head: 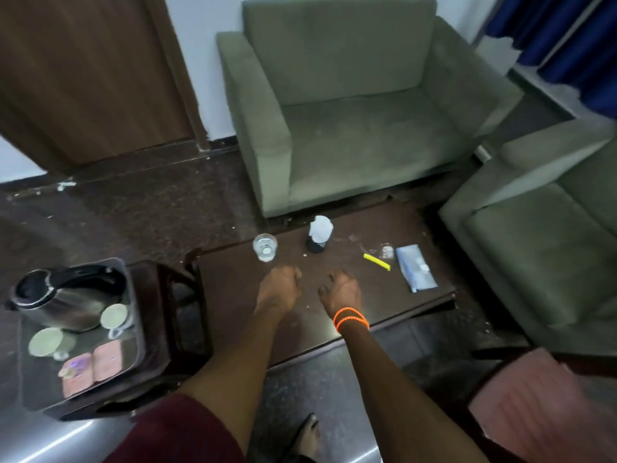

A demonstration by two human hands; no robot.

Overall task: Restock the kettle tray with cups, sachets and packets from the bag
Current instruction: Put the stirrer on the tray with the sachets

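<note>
Kettle tray (133, 329) sits at the left of the head view, on a small dark side stand, well apart from both hands. On it: one steel kettle (63, 300), two cups (115, 316) showing round pale tops, and two pinkish packets (107, 359) near its front edge; a smaller item beside them is too blurred to identify. No bag is visible in this view.

Left hand (278, 289) and right hand (340, 290) hover side by side over the low dark surface (334, 325), fingers loosely curled, neither holding anything. The right wrist carries two orange bands (350, 319).

On that surface: one drinking glass (264, 247) just beyond the left hand, one dark holder with white tissue (320, 235), one yellow stick (376, 261), one pale blue pouch (415, 267). Two green armchairs (340, 105) stand behind and to the right.

Risks, as judged: the glass is near the left knuckles and could be knocked over by a forward reach. The tray looks crowded near the kettle, so added cups may tip or slide off its edge.
</note>
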